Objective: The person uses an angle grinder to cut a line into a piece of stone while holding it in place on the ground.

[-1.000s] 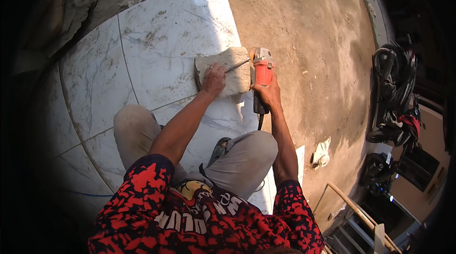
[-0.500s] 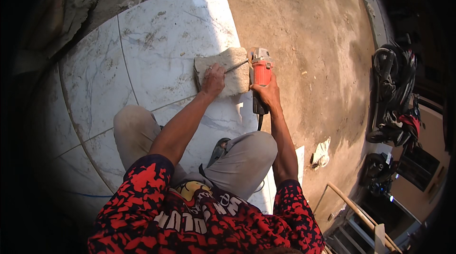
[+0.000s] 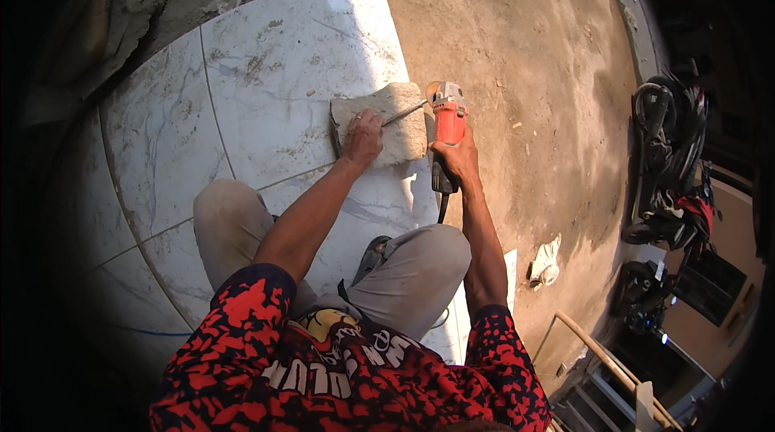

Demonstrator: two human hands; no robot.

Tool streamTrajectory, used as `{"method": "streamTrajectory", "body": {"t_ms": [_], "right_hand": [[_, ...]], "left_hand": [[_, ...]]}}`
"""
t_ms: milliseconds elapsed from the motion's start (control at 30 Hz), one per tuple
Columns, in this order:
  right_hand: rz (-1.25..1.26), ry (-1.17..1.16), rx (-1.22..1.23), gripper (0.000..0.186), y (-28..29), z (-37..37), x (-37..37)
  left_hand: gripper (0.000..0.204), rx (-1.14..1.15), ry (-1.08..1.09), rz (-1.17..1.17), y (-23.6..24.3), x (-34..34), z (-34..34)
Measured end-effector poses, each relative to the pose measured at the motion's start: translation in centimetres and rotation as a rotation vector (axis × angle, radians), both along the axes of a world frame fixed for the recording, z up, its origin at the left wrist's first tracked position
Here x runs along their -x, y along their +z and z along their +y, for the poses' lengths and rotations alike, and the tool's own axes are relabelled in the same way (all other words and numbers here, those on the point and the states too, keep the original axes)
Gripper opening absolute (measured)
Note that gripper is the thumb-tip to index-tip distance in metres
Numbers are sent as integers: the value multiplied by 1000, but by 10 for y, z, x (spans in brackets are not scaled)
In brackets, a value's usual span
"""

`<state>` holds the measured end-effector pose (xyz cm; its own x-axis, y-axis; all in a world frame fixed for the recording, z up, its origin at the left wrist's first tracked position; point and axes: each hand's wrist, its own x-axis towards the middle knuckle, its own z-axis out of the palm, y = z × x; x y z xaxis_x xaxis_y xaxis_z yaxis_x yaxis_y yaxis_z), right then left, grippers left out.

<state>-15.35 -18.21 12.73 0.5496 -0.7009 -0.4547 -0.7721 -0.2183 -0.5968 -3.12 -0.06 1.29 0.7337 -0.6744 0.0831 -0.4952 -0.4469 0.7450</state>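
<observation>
A thin metal rod [image 3: 404,113] lies across a rough, pale stone block [image 3: 400,141]. My left hand [image 3: 363,140] is closed around the rod and rests on the block. The rod's far end reaches the disc of a red angle grinder [image 3: 450,127]; whether they touch I cannot tell. My right hand [image 3: 458,159] wraps round the grinder's black rear handle, just right of the block, with the disc side turned to the left. A black cord runs back from the grinder toward my right knee.
White marbled tiles [image 3: 266,85] lie beneath the block and my legs. Bare brown ground [image 3: 525,69] spreads to the right, with a crumpled white bag [image 3: 546,262] on it. Motorcycles [image 3: 670,157] stand at the far right. Wooden poles [image 3: 601,351] lean at the lower right.
The grinder and my right hand have shifted slightly to the right, and more of the disc shows beside the rod's end. My left hand stays in place on the block.
</observation>
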Motion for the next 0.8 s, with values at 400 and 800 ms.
{"method": "streamTrajectory", "body": {"t_ms": [400, 800], "right_hand": [[-79, 28, 51, 95, -5, 15, 2], [-32, -51, -32, 97, 4, 9, 4]], "left_hand": [[11, 3, 9, 14, 1, 1, 1], [12, -19, -10, 48, 3, -2, 3]]}}
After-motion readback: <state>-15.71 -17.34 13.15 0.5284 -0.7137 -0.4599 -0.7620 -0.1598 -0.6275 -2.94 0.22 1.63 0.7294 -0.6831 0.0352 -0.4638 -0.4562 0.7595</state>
